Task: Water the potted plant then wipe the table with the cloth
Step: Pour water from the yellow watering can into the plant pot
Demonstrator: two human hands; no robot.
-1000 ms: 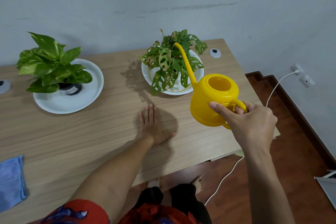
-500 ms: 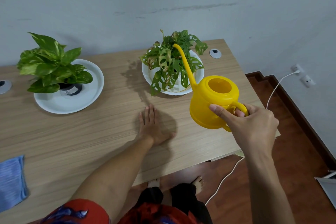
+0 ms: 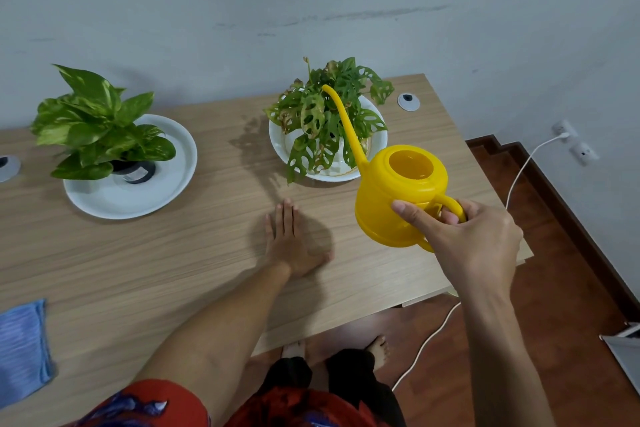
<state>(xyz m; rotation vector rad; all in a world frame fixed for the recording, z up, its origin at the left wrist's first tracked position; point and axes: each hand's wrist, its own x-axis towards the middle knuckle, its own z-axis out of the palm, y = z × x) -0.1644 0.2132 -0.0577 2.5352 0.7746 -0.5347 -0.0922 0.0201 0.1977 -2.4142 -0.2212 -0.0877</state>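
1. Over the last second your right hand (image 3: 474, 246) lowered the yellow watering can (image 3: 398, 198) a touch and tipped it slightly, its grip curled round the handle with the forefinger laid along the body.
2. The spout tip sat among the leaves of the holed-leaf potted plant (image 3: 329, 118) at 1 o'clock on the bench (image 3: 138, 270); no water showed, so pouring looked only about to begin.
3. Your left hand (image 3: 291, 239) stayed flat on the bench, fingers straight, holding nothing.
4. The blue cloth (image 3: 20, 347) lay untouched at 8 o'clock; the wiping remained
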